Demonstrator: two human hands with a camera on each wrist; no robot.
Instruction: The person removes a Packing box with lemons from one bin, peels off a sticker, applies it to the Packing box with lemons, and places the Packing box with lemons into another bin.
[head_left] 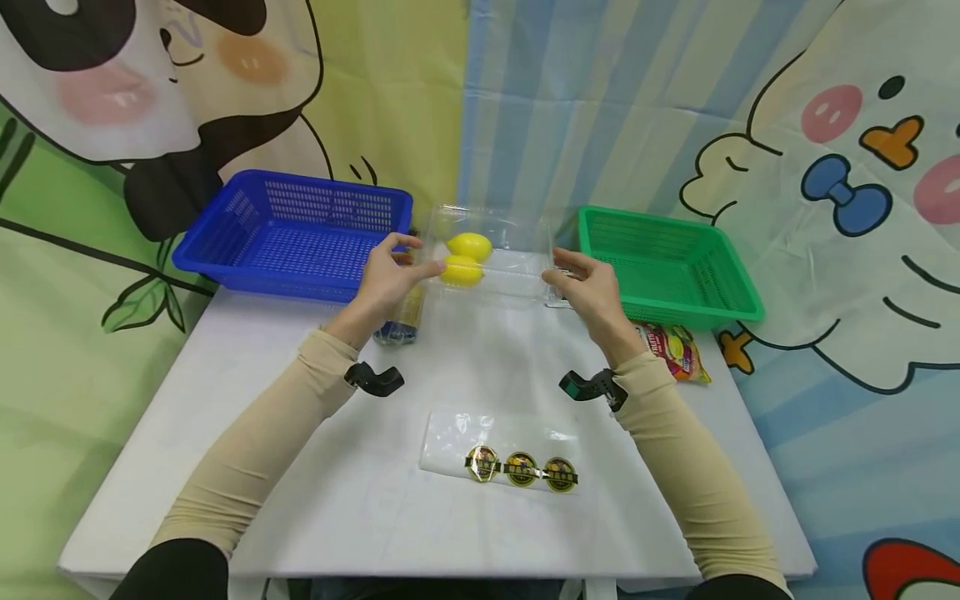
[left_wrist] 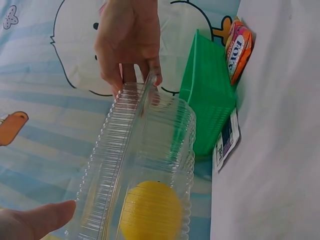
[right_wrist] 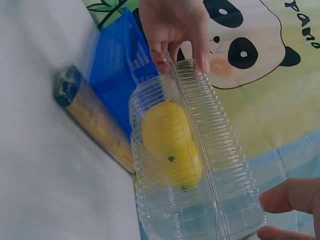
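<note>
A clear plastic clamshell box (head_left: 517,279) hangs above the back of the table, its lid half folded against its base in the wrist views. Two yellow lemons lie inside, the nearer lemon (head_left: 461,271) and the farther lemon (head_left: 470,246), both toward the left end. My left hand (head_left: 386,275) holds the left end with fingers and thumb. At the opposite end, my right hand (head_left: 588,287) pinches the rim. In the right wrist view, the ribbed walls (right_wrist: 220,145) show the lemons through them.
A blue basket (head_left: 300,283) stands back left, a green basket (head_left: 675,312) back right. Beside the blue one lies a long yellow-and-blue pack (head_left: 401,321). A candy bag (head_left: 678,354) lies before the green one. A clear sheet with three round labels (head_left: 480,433) lies in front.
</note>
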